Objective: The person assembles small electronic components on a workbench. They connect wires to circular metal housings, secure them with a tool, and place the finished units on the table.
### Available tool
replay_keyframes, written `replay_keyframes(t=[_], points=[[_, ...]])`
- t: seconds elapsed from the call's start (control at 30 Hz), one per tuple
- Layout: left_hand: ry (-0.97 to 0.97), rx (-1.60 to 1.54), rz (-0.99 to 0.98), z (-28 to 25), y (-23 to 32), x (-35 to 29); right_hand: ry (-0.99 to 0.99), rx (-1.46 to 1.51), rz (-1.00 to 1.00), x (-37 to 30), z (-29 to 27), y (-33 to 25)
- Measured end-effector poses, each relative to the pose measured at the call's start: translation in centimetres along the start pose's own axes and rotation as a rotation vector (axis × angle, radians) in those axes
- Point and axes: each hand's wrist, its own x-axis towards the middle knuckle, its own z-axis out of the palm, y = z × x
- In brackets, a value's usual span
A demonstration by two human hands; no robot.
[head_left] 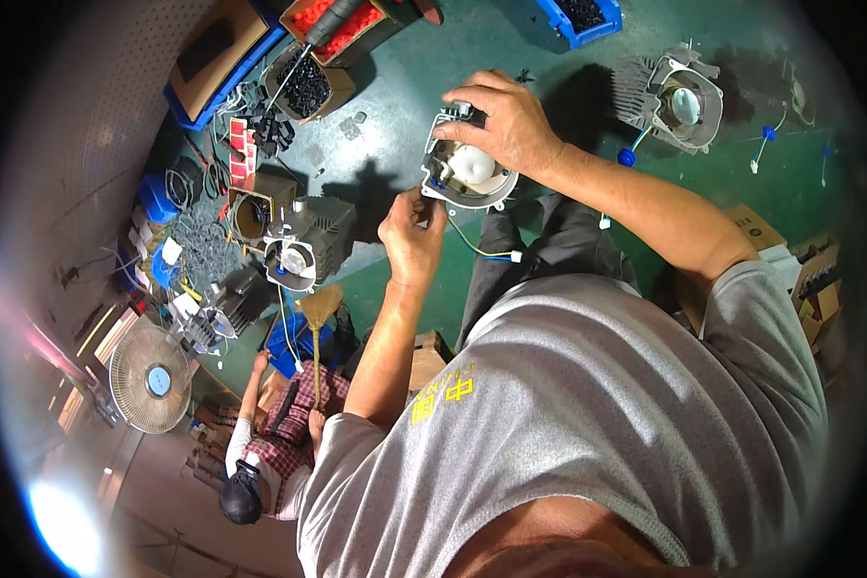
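You grip a grey motor housing (pixel 469 185) between your two hands above the near edge of a green worktable (pixel 395 77), its open side showing a round white center. Your left hand (pixel 414 236) is at the housing's lower left corner, thumb and fingertips drawn together against its rim; whether they pinch a small part there, you cannot tell from this view. Your right hand (pixel 515 125) reaches over from the other side, its thumb and fingers clamped on the upper edge, around a small black part (pixel 460 111). Yellow-green and blue wires trail from the housing's underside to a white connector (pixel 516 256), hanging in front of your dark trousers.

To your right on the table, a finned grey housing (pixel 685 104) lies with its open end facing up, a blue round piece (pixel 627 157) on its lead. To your left, another finned motor unit (pixel 310 246) sits near the table's edge, with a box of black pieces (pixel 303 87) and a box of red pieces (pixel 342 17) farther up. Beyond, a person in a plaid garment (pixel 284 448) works near a standing fan (pixel 150 379).
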Motion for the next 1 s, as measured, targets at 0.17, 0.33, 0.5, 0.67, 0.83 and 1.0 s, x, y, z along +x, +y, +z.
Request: replay_keyframes(t=[0.17,0.33,0.5,0.67,0.83,1.0], points=[[0.008,-0.179,-0.168,0.6,-0.1,0.0,0.001,0.017,-0.012,-0.2,-0.1,-0.1],[-0.064,-0.136,-0.296,0.1,2.0,1.0,-0.009,0.008,0.006,-0.2,-0.2,-0.1],[-0.055,-0.447,-0.265,0.1,1.2,0.0,0.005,0.000,0.016,-0.2,0.0,0.0],[-0.022,-0.502,-0.291,0.5,1.4,-0.3,-0.001,0.010,0.023,-0.3,0.1,0.0],[-0.030,-0.387,-0.349,0.7,2.3,0.4,-0.016,-0.024,0.047,-0.2,0.0,0.4],[-0.081,-0.390,-0.488,-0.3,3.4,1.0,0.030,-0.019,0.039,-0.4,0.4,-0.3]])
